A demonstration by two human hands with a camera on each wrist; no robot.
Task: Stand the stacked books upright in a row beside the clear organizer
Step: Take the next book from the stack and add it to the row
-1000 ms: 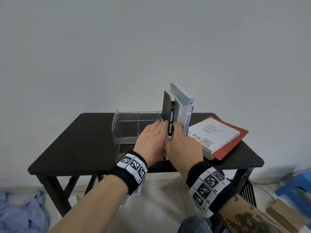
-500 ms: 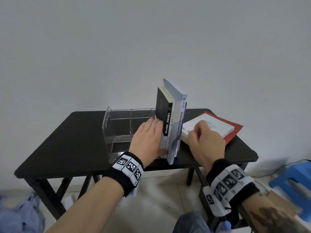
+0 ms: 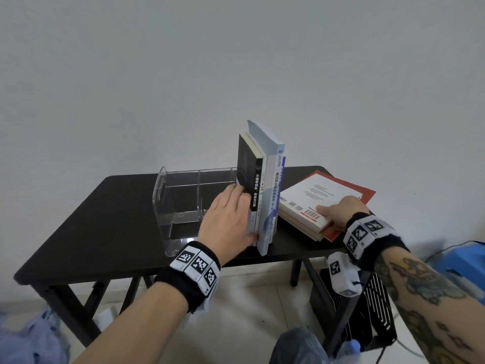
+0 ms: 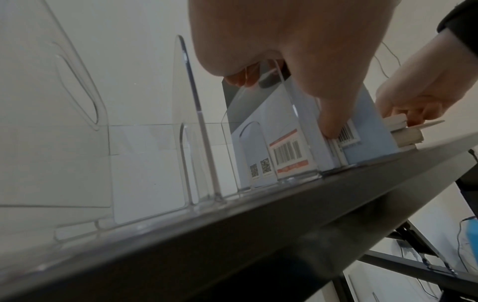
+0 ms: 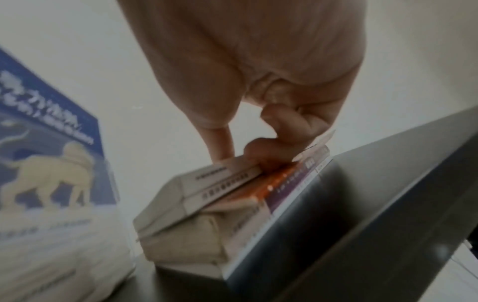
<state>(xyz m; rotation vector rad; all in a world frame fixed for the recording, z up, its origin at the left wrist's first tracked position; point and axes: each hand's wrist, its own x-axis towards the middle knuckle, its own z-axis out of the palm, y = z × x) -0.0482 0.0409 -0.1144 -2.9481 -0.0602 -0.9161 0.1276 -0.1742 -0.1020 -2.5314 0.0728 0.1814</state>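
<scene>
The left hand (image 3: 231, 219), at the centre of the head view, lies with straight fingers flat against the black cover of the row of three upright books (image 3: 262, 190), bracing it; nothing is gripped. The right hand (image 3: 338, 212), at centre right, has its thumb on top and its fingers curled under the near edge of the white paperback with a red barcode panel (image 3: 315, 195), gripping the top book of the flat stack of remaining books (image 5: 207, 214). In the right wrist view the fingertips (image 5: 254, 150) are wedged between this book and the orange-spined one below.

The row stands just right of the clear acrylic divided organizer (image 3: 183, 203), its black book against the organizer's end wall. I judge the step in hand to be the pick-up of the next book, with roughly half the task done. The next move calls for lifting the white paperback, turning it onto its bottom edge and setting it against the pale blue book.

The row's foot stands near the front edge of the black tabletop (image 3: 105, 219), and the stack overhangs its right front edge. The open strip between row and stack is narrow.
</scene>
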